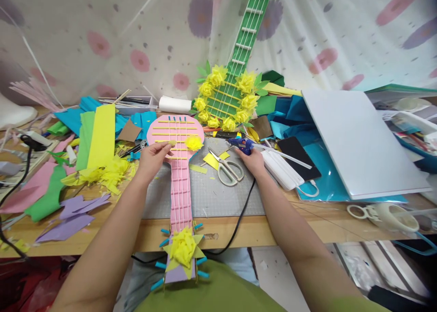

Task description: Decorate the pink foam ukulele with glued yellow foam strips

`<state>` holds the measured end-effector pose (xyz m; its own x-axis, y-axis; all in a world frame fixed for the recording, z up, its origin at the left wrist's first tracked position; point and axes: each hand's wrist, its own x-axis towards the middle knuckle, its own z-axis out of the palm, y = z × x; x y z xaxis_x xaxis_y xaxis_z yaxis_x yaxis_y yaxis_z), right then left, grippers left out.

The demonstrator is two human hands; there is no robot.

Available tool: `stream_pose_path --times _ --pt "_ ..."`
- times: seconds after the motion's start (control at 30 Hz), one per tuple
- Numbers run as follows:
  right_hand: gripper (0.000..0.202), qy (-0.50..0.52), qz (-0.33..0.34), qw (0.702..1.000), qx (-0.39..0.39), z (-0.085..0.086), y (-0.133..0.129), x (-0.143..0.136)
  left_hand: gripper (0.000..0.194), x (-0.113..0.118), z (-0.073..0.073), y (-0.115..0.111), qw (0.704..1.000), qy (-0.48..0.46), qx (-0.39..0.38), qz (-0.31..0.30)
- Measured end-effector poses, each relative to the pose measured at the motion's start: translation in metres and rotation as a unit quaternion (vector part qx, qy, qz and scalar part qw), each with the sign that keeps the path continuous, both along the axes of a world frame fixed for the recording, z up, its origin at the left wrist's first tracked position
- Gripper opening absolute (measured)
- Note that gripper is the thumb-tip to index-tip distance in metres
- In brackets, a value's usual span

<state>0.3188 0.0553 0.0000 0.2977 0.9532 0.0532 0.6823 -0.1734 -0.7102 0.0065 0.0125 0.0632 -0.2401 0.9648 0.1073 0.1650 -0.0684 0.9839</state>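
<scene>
A pink paper guitar (180, 184) lies with its round body on the grey cutting mat (218, 200) and its neck toward me, over the table's front edge. One yellow paper flower (194, 143) sits on the right of the body, another (184, 248) on the headstock. My left hand (157, 156) is over the body's left side, fingertips pinched on a small yellowish piece. My right hand (251, 159) is closed round a blue glue gun (242, 143), its nozzle pointing left. Scissors (228, 167) lie between my right hand and the guitar.
A green paper guitar (243, 52) with yellow flowers leans at the back. Yellow strips (101, 137) and crumpled scraps lie left. To the right are a white power bank (282, 168), a black phone (298, 155) and a large white board (362, 139). A black cord (241, 216) crosses the front edge.
</scene>
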Motion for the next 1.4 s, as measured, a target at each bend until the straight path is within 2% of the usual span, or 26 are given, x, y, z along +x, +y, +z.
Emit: stream_pose_path --times 0.13,0.23,0.37,0.43,0.53,0.6,0.67,0.73,0.83,0.97,1.07,1.23,1.4 --pt "0.054 -0.028 -0.006 0.999 -0.017 0.003 -0.001 -0.002 0.035 -0.008 0.007 0.006 1.0 -0.002 -0.006 0.022" --pt "0.051 -0.054 0.014 0.998 -0.01 0.007 -0.006 -0.002 0.032 -0.011 0.011 0.009 0.999 -0.001 -0.029 0.02" --pt "0.047 -0.167 0.023 0.985 0.027 0.017 -0.021 0.005 0.033 -0.013 0.013 0.014 0.999 0.005 -0.039 -0.014" --pt "0.043 -0.226 0.024 0.974 0.017 0.024 -0.031 0.009 0.031 -0.015 0.014 0.016 0.999 0.003 -0.041 -0.028" --pt "0.039 -0.233 0.096 0.965 -0.073 0.038 -0.042 0.003 0.022 -0.016 0.017 0.02 0.998 -0.005 -0.054 -0.026" --pt "0.038 -0.197 0.166 0.962 -0.087 0.048 -0.043 -0.011 0.018 -0.016 0.018 0.023 0.998 -0.003 -0.058 -0.024" --pt "0.034 -0.141 0.246 0.959 -0.007 0.056 -0.037 -0.033 0.013 -0.016 0.019 0.026 0.998 -0.002 -0.057 -0.021" --pt "0.031 -0.093 0.304 0.943 0.099 0.061 -0.023 -0.06 0.01 -0.014 0.019 0.027 0.998 -0.008 -0.058 -0.013" --pt "0.029 -0.081 0.368 0.91 0.171 0.061 0.002 -0.101 0.006 -0.013 0.019 0.026 0.998 -0.022 -0.067 0.005" --pt "0.033 -0.124 0.422 0.877 0.195 0.051 0.029 -0.142 0.009 -0.018 0.018 0.022 0.996 -0.041 -0.072 0.013" --pt "0.035 -0.152 0.433 0.868 0.189 0.043 0.039 -0.157 0.011 -0.024 0.014 0.021 0.995 -0.052 -0.085 0.019" --pt "0.031 -0.153 0.405 0.883 0.184 0.041 0.042 -0.163 0.014 -0.027 0.011 0.025 0.993 -0.047 -0.105 0.01" --pt "0.029 -0.128 0.407 0.886 0.18 0.045 0.043 -0.16 0.017 -0.022 0.01 0.029 0.996 -0.029 -0.089 0.002"
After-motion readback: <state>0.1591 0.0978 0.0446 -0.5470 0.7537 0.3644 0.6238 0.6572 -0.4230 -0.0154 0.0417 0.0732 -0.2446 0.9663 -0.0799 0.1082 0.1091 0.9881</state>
